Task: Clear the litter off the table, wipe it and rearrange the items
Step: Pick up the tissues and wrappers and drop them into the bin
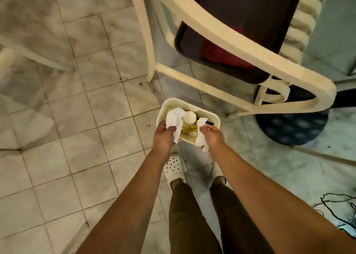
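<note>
Head view, looking straight down past both forearms to a tiled floor (77,119). Left hand (164,136) curled round the near-left rim of a cream tray (210,117), fingers also pinching a crumpled white tissue (173,120). Right hand (212,136) gripping the near-right rim, fingers closed over a second crumpled tissue (201,138) hanging over the edge. Tray held level between the hands, above the floor, just near of a cream plastic chair (221,32) at upper right. Inside the tray: a pale paper cup (189,117) on its side between the tissues, and yellowish litter (189,131) beside it, too small to make out. Dark cushion (240,22) on the chair seat. White perforated clogs (173,167) below the tray. Tangled cables (339,209) at far right on the floor.
</note>
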Demonstrator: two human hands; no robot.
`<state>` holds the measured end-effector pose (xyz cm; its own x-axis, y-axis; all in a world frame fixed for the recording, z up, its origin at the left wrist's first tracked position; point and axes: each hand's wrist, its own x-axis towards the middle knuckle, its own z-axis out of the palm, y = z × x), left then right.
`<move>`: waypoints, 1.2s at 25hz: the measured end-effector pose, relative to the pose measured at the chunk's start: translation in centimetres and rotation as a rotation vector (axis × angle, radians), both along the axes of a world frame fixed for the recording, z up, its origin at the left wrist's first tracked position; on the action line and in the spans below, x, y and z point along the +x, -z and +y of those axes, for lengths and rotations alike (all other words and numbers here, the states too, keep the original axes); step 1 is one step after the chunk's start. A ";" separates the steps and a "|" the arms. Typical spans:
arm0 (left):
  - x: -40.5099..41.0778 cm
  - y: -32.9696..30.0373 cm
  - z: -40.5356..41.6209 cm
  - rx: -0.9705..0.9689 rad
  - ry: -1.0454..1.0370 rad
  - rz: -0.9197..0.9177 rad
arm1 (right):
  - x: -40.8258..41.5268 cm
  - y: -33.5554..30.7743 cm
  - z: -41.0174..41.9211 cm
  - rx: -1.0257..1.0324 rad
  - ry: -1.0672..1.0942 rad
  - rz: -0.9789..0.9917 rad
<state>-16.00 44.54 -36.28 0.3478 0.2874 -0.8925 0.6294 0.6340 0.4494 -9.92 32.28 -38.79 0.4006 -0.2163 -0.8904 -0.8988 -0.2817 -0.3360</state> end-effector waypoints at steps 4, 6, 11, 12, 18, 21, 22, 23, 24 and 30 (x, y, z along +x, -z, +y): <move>1.2 5.8 -0.1 0.007 0.023 0.091 | 1.5 4.0 0.6 -0.074 0.151 -0.030; 1.7 7.7 -0.4 -0.045 0.048 0.128 | 1.9 5.7 0.6 -0.023 0.169 -0.012; 1.0 7.6 -1.2 -0.225 0.122 0.132 | 1.5 7.0 0.2 0.142 0.313 0.134; 0.5 7.2 -1.2 -0.220 0.096 0.132 | 1.4 6.7 0.0 0.116 0.362 0.121; -1.4 0.2 -0.2 -0.066 0.053 0.118 | -0.8 0.5 0.7 0.050 0.317 0.030; -1.0 -7.5 0.9 0.010 0.057 0.017 | -0.3 -7.1 2.6 0.276 0.363 0.039; -0.8 -10.7 1.1 0.037 0.070 -0.009 | 0.2 -10.6 3.1 0.326 0.343 0.026; -0.6 -14.2 1.3 0.069 0.083 -0.040 | 0.9 -14.3 3.5 0.352 0.296 -0.014; -0.1 -17.7 1.4 0.105 0.097 -0.081 | 1.8 -18.4 3.7 0.377 0.236 -0.085; 5.8 -34.5 -2.8 0.187 0.296 -0.394 | 6.8 -39.6 -1.6 0.377 -0.099 -0.678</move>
<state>-10.19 41.70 -1.79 0.7372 0.2680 -0.6203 0.5295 0.3411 0.7767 -3.14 30.73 0.79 0.8851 0.1175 -0.4503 -0.4395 -0.1073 -0.8918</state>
